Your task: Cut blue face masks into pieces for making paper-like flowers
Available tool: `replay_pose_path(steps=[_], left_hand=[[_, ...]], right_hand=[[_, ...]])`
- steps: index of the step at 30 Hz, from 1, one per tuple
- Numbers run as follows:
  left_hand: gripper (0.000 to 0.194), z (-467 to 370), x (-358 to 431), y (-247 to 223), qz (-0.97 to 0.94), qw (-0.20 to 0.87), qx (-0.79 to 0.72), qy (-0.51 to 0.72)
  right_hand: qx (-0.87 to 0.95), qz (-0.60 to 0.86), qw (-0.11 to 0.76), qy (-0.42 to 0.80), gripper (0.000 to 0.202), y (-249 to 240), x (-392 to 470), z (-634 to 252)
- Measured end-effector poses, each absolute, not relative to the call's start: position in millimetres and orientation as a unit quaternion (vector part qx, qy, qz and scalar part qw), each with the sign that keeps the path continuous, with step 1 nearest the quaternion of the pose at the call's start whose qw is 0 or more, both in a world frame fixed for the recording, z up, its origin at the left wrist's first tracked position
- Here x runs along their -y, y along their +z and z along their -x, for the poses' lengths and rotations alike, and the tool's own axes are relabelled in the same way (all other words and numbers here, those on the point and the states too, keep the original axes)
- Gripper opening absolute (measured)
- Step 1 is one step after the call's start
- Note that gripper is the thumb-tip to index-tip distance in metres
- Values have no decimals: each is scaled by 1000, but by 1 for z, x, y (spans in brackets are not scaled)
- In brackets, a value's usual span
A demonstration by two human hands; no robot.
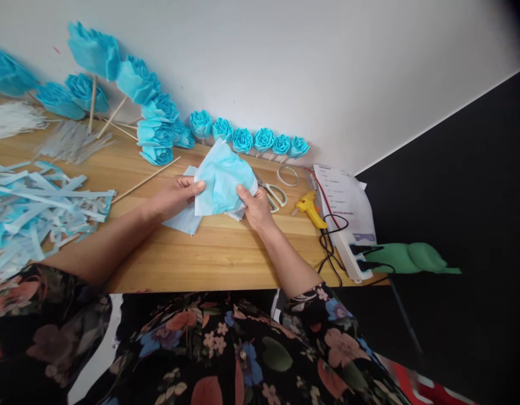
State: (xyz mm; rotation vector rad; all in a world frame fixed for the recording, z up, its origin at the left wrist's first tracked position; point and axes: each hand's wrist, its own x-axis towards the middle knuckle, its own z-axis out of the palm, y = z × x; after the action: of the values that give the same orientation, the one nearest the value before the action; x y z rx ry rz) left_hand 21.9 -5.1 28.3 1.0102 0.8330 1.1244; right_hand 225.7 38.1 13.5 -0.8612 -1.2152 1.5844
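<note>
Between my two hands is a light blue piece of thin, fabric-like sheet [224, 177], crumpled in its middle and paler along its left side. My left hand [181, 194] pinches its left edge, thumb on top. On the right, my right hand [255, 205] grips the lower right edge, also with the thumb on top. Below the held piece, flat pale blue sheets [184, 221] lie on the wooden table [167, 264]. Just right of my right hand are scissors [277, 194] with pale handles, their blades partly hidden.
Blue handmade flowers [137, 79] on sticks lean along the wall. Cut blue strips [44, 197] heap at the left, near thin wires [74, 140] and a loose stick [145, 180]. At the right are a tape roll [288, 175], a yellow glue gun [312, 209] and a power strip [350, 256].
</note>
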Motion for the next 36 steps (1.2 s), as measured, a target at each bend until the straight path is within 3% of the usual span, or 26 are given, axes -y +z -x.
replay_pose_path(steps=[12,23,28,36], left_hand=[[22,-22,0,27,-374,670,-366,527],[28,-23,0,30,-362,676,-371,524],[41,-25,1,28,-358,672,-366,535],[25,-23,2,33,-382,665,-377,520]], right_hand=[[497,357,438,658,41,18,-34,-228],[509,367,447,638,43,18,-35,-228],[514,369,433,641,43,23,-33,-227],[519,349,389,676,36,20,-34,-227]])
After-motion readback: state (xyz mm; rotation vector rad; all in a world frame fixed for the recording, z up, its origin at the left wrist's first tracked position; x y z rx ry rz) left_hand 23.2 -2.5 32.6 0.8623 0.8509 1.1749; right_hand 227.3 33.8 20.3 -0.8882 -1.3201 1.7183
